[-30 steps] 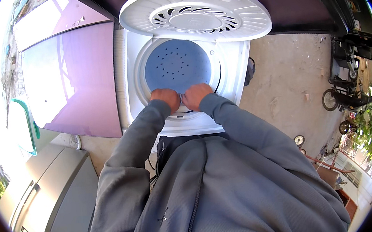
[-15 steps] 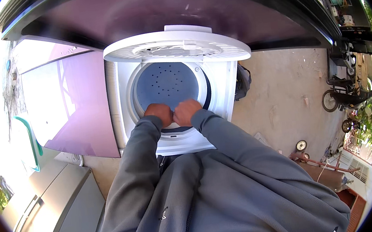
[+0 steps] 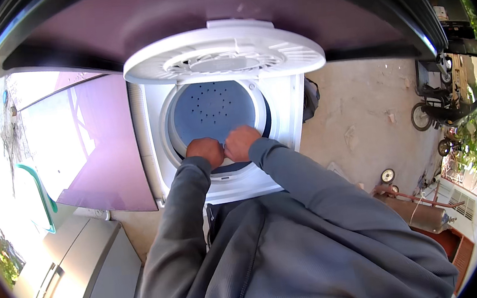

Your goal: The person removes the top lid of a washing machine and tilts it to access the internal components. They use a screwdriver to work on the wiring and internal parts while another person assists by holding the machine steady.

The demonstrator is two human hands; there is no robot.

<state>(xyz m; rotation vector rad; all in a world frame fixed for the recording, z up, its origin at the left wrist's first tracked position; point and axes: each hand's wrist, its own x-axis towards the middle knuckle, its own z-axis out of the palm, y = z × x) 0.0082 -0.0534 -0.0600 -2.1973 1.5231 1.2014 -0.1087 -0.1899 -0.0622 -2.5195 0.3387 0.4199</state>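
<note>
The blue tub (image 3: 213, 104) sits inside the white washer (image 3: 293, 128), with a white ring (image 3: 259, 110) around its top. The left hand (image 3: 206, 151) and right hand (image 3: 241, 143) are close together at the ring's near edge. The tub's middle lies just past them, on the far side, and neither hand is clearly nearer. The fingers look curled, but their tips are hidden, so one cannot tell if they pinch the ring. The tub's mouth points up at the person; it looks round, so no long way shows. The white lid (image 3: 221, 65) stands at the far side.
</note>
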